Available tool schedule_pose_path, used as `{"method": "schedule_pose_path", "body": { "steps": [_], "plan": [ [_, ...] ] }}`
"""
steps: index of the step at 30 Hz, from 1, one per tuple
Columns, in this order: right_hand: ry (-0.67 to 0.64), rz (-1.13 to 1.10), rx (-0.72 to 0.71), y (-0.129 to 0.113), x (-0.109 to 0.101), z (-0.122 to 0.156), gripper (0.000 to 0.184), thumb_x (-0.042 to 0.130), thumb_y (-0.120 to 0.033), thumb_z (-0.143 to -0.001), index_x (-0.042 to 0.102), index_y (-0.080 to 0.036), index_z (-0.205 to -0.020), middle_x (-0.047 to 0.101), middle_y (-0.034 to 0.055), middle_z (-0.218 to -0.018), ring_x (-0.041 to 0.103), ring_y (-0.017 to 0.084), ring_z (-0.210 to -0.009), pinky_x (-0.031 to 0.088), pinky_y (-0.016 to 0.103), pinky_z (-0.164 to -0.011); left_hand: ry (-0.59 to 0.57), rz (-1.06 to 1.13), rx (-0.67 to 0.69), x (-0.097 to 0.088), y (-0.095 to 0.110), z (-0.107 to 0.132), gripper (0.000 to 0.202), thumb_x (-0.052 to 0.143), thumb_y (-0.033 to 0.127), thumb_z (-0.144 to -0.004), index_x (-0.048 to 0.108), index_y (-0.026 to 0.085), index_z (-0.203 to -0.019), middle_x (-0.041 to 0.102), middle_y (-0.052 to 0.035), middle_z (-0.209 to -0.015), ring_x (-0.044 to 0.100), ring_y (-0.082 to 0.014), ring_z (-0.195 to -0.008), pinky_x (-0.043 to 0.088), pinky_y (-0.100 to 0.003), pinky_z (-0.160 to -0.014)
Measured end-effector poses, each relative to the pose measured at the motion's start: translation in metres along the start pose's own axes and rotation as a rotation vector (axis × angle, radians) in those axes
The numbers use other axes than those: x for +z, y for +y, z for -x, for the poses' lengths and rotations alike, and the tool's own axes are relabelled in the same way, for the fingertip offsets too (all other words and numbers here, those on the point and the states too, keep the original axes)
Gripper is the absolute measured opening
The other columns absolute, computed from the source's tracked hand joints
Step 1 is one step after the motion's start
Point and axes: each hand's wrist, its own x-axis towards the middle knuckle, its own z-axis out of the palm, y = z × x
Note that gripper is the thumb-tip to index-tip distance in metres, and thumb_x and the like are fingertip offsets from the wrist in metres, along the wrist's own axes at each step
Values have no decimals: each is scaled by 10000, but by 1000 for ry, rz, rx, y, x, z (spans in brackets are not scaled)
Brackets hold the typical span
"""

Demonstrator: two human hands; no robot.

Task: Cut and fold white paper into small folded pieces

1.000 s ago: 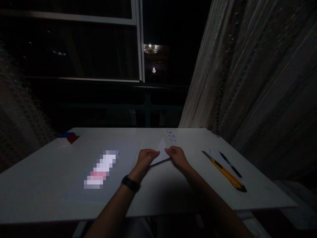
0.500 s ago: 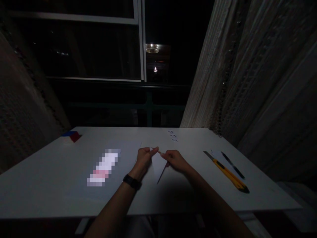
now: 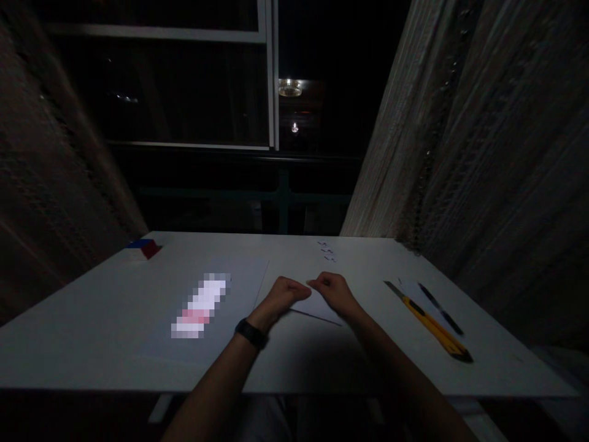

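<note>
While the room around me lies dark, my left hand [image 3: 286,296] and right hand [image 3: 333,291] meet over the table [image 3: 101,319], both pinching a piece of white paper [image 3: 317,307] between thumb and fingers; the paper sits between and just below my hands, its near edge slanting down toward my right wrist; my own fingers get in the way of its far part, so I cannot tell how that end is shaped; on my left wrist is a dark watch [image 3: 251,333].

Just left of my left hand lies a large sheet [image 3: 246,288]; on it is a bright, blurred patch [image 3: 201,307], and I cannot tell what that is; farther off, beyond and well to the left of my left hand, stands a small block [image 3: 142,248], blue on top with red and white sides.

Straight beyond my right hand are some small dark marks [image 3: 327,252], too small to make out; to the right of that hand, well apart from it, a yellow cutter [image 3: 434,328] lies at a slant, its blade pointing away from me; just past it is a dark pen [image 3: 440,308], with a white slip [image 3: 419,298] showing between the two; beyond both hands and the table rises a window frame [image 3: 272,80], with a curtain [image 3: 386,129] to its right.
</note>
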Motion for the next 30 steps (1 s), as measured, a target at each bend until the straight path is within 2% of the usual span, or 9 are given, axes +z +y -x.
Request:
{"method": "schedule_pose_path", "body": {
  "steps": [3, 10, 12, 15, 17, 20, 23, 26, 30],
  "plan": [
    [13, 14, 3, 1, -5, -3, 351, 611, -478, -654, 533, -167, -510, 453, -43, -459, 389, 94, -469, 307, 217, -459, -8, 32, 6, -1, -1, -2, 167, 717, 252, -575, 700, 94, -626, 651, -50, -599, 565, -137, -596, 419, -255, -615],
    [194, 41, 41, 14, -40, -16, 426, 600, -553, -634, 497, -167, -485, 404, -48, -438, 355, 90, -448, 288, 226, -454, -117, 158, -162, -7, -5, -4, 227, 693, 252, -606, 682, 48, -705, 688, -160, -736, 636, -169, -603, 474, -255, -570],
    [251, 50, 70, 20, -50, -18, 444, 590, -573, -635, 489, -168, -485, 387, -50, -438, 351, 91, -452, 285, 228, -457, -78, 159, -170, -9, -6, -6, 214, 696, 241, -595, 674, 52, -692, 688, -169, -766, 640, -172, -615, 478, -255, -577],
    [272, 60, 89, 25, -54, -18, 453, 586, -584, -634, 483, -169, -487, 366, -51, -440, 346, 92, -454, 276, 229, -455, 67, 155, -122, -11, -7, -9, 239, 693, 280, -603, 670, 63, -700, 685, -153, -736, 630, -170, -621, 466, -251, -578],
    [212, 48, 71, 23, -45, -15, 452, 594, -582, -629, 479, -170, -483, 370, -50, -441, 349, 92, -454, 278, 228, -452, 116, 120, -43, -9, -6, -9, 296, 670, 354, -642, 680, 77, -745, 680, -128, -724, 610, -157, -621, 444, -239, -568],
    [109, 6, 48, 14, -24, -9, 434, 586, -569, -648, 504, -167, -505, 413, -43, -453, 365, 92, -452, 287, 224, -444, 15, 18, 36, -4, -5, -5, 364, 643, 437, -661, 693, 92, -766, 665, -94, -700, 569, -142, -602, 404, -231, -543],
    [35, -9, 37, 5, -8, -4, 411, 591, -541, -660, 527, -161, -517, 429, -42, -451, 367, 87, -449, 281, 217, -429, -20, -69, 38, 0, -5, -2, 338, 684, 427, -603, 682, 93, -656, 610, -46, -577, 496, -119, -529, 350, -225, -499],
    [-124, -63, 8, -1, -8, -1, 358, 598, -489, -670, 582, -146, -567, 509, -26, -494, 423, 90, -481, 331, 215, -468, -1, -130, 63, 0, -4, -2, 308, 689, 401, -583, 645, 98, -548, 518, 3, -474, 406, -87, -473, 291, -219, -475],
    [-327, -117, 28, -3, -22, -1, 291, 637, -420, -637, 636, -131, -599, 576, -11, -518, 491, 105, -513, 383, 233, -533, -41, -136, 39, -3, -3, -2, 308, 685, 400, -582, 645, 97, -552, 500, 12, -475, 393, -84, -480, 280, -218, -482]
  ]
}}
